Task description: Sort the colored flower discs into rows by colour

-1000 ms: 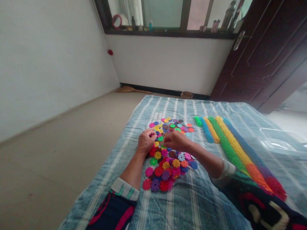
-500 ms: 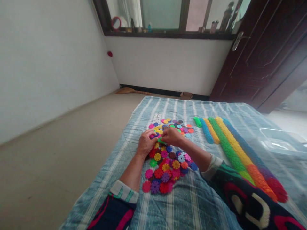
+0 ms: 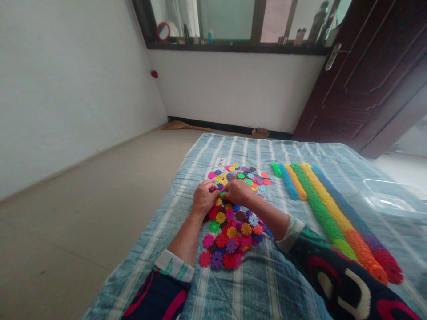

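Note:
My left hand (image 3: 204,196) and my right hand (image 3: 240,192) meet over a spread of notched plastic discs in many colours. Fingertips of both pinch at a small green notched disc (image 3: 223,194), mostly covered by the fingers. Whether more than one disc is held there cannot be made out. Nearer to me, beneath my wrists, lie loose discs such as a purple one (image 3: 216,259) and an orange-yellow one (image 3: 246,229). Beyond my fingers are more loose discs, among them a light green one (image 3: 248,182).
Right of the pile, rows of stacked discs lie side by side: a short green stack (image 3: 275,170), a blue one (image 3: 288,182), a long green one (image 3: 312,209) and others. A clear plastic box (image 3: 393,200) sits at the right on the striped cloth (image 3: 187,186).
My right forearm has shifted slightly left and nearer to me. Both hands stay together at the green disc; the whole view has moved a little.

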{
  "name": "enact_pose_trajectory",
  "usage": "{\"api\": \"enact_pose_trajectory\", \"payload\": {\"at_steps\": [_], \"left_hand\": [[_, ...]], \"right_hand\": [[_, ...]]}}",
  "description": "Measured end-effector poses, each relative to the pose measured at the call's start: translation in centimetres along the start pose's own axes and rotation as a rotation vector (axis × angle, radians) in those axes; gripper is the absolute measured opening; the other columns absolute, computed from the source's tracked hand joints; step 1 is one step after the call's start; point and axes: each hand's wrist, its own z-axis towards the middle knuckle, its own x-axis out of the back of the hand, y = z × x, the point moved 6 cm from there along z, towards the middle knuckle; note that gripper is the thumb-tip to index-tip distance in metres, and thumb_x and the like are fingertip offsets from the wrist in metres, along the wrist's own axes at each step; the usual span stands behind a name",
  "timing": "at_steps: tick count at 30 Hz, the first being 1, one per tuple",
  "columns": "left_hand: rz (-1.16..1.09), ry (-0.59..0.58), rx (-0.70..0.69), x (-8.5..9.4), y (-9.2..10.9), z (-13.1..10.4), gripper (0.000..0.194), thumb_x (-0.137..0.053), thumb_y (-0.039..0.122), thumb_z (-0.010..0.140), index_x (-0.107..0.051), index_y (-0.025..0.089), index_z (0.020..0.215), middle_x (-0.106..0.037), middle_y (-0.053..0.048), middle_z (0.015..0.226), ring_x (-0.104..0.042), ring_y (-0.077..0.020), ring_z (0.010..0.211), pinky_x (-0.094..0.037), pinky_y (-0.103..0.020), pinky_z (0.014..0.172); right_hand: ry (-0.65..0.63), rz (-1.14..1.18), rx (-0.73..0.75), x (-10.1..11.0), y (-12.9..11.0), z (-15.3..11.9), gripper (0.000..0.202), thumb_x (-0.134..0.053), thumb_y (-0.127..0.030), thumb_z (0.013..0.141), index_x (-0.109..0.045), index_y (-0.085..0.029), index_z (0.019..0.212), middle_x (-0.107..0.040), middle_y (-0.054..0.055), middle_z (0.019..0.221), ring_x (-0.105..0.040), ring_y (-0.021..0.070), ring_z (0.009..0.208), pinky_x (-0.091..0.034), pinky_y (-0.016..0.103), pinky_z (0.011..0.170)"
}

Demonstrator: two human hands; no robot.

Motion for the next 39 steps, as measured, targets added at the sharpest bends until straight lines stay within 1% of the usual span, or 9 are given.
{"api": "enact_pose_trajectory", "payload": {"at_steps": [7,13,19,23,28,33,39], "left_hand": [[-0.022,0.002,0.007,-0.22,-0.54,0.08,0.002,-0.064,0.018,0.062,-0.063,0.019,0.064,-0.068,-0.006,0.104,-0.061,-0.0205,0.101,-0.047,-0.035,0.092],[-0.015,-0.015,-0.001,-0.2,-0.38,0.09,0.003,-0.066,0.021,0.063,-0.064,0.019,0.064,-0.068,-0.006,0.103,-0.06,-0.0206,0.102,-0.046,-0.035,0.093],[0.011,-0.052,-0.015,-0.23,0.11,0.01,0.006,-0.063,0.021,0.066,-0.065,0.02,0.06,-0.067,-0.007,0.107,-0.06,-0.0214,0.105,-0.043,-0.036,0.098],[0.013,-0.063,0.005,-0.3,0.04,-0.03,0.004,-0.064,0.02,0.064,-0.065,0.02,0.06,-0.066,-0.007,0.109,-0.059,-0.0222,0.106,-0.043,-0.038,0.098],[0.003,-0.066,0.005,-0.33,0.05,-0.03,0.005,-0.065,0.02,0.063,-0.064,0.018,0.059,-0.066,-0.008,0.11,-0.059,-0.023,0.106,-0.043,-0.037,0.099],[0.004,-0.074,0.015,-0.38,0.02,0.01,0.003,-0.066,0.019,0.062,-0.064,0.018,0.06,-0.066,-0.008,0.111,-0.059,-0.0229,0.106,-0.044,-0.037,0.098],[0.003,-0.089,0.029,-0.46,0.0,-0.05,0.002,-0.066,0.02,0.063,-0.065,0.018,0.062,-0.065,-0.008,0.113,-0.059,-0.0228,0.106,-0.046,-0.037,0.095]], "right_hand": [[0.009,-0.039,-0.009,-0.02,-0.52,-0.48,0.035,-0.054,-0.042,0.083,-0.071,-0.016,0.097,-0.07,0.014,0.099,-0.065,0.0251,0.093,-0.048,0.03,0.071],[0.015,-0.055,-0.038,-0.13,-0.73,-0.96,0.035,-0.052,-0.042,0.084,-0.071,-0.016,0.099,-0.07,0.014,0.1,-0.065,0.0259,0.094,-0.048,0.03,0.071],[0.04,0.0,-0.05,-0.44,-0.53,-0.81,0.031,-0.053,-0.039,0.082,-0.07,-0.019,0.099,-0.071,0.012,0.1,-0.065,0.0248,0.094,-0.047,0.029,0.071],[0.055,0.032,-0.04,-0.61,-0.38,-0.71,0.033,-0.051,-0.041,0.082,-0.069,-0.019,0.099,-0.071,0.012,0.099,-0.065,0.0251,0.092,-0.047,0.03,0.07],[0.061,0.037,-0.006,-0.66,-0.4,-0.73,0.032,-0.05,-0.041,0.082,-0.069,-0.02,0.098,-0.071,0.011,0.099,-0.065,0.0256,0.093,-0.047,0.03,0.07],[0.047,0.035,-0.021,-0.79,-0.27,-0.65,0.033,-0.051,-0.043,0.083,-0.069,-0.02,0.097,-0.071,0.011,0.099,-0.065,0.0244,0.092,-0.047,0.029,0.071],[0.074,0.048,-0.036,-0.64,-0.12,-0.72,0.034,-0.052,-0.043,0.082,-0.068,-0.019,0.1,-0.071,0.011,0.099,-0.065,0.0245,0.093,-0.047,0.029,0.071]]}}
